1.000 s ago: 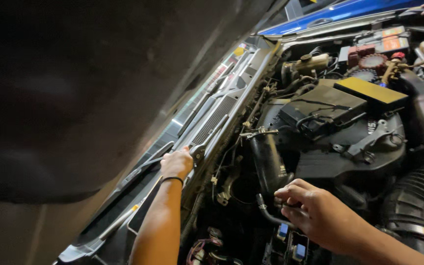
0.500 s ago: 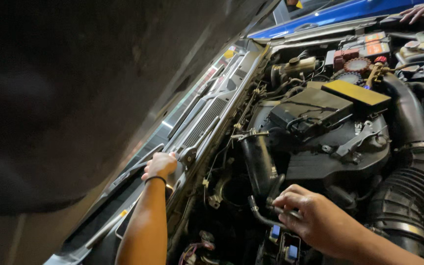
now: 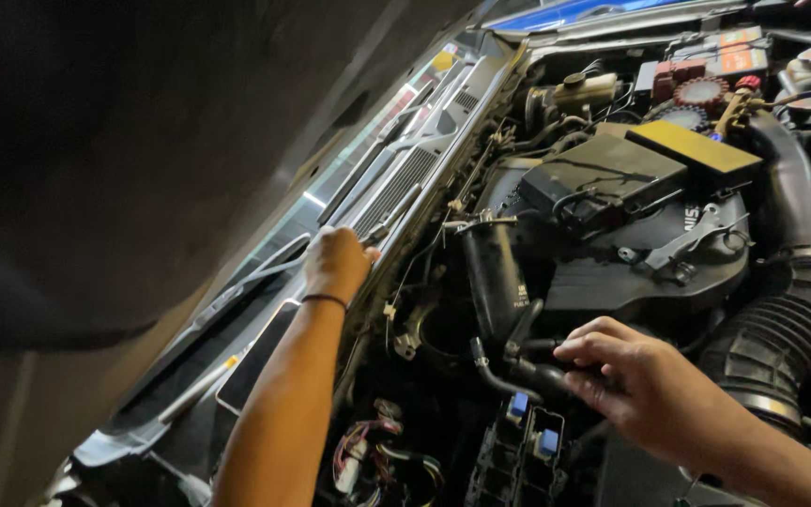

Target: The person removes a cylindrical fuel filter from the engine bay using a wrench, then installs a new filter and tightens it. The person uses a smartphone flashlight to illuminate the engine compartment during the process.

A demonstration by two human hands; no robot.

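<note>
I look down into a car's engine bay under the raised dark hood (image 3: pixel 143 141). My left hand (image 3: pixel 335 265), with a thin black band at the wrist, rests with its fingers curled on the grey cowl panel (image 3: pixel 405 183) by the windscreen wipers. My right hand (image 3: pixel 626 376) reaches low into the bay, its fingers closed around a black rubber hose (image 3: pixel 509 380) beside the black engine cover (image 3: pixel 631 235). What the fingertips touch beneath is hidden.
A ribbed black intake duct (image 3: pixel 781 347) runs along the right. A fuse box with blue connectors (image 3: pixel 527 432) and coloured wiring (image 3: pixel 368 451) lie at the bottom. A yellow-topped box (image 3: pixel 696 150), a fluid reservoir (image 3: pixel 584 92) and a battery (image 3: pixel 720 56) sit further back.
The view has shifted, so the bay sits closer and more to the left. My left hand stays on the cowl panel and my right hand stays at the hose.
</note>
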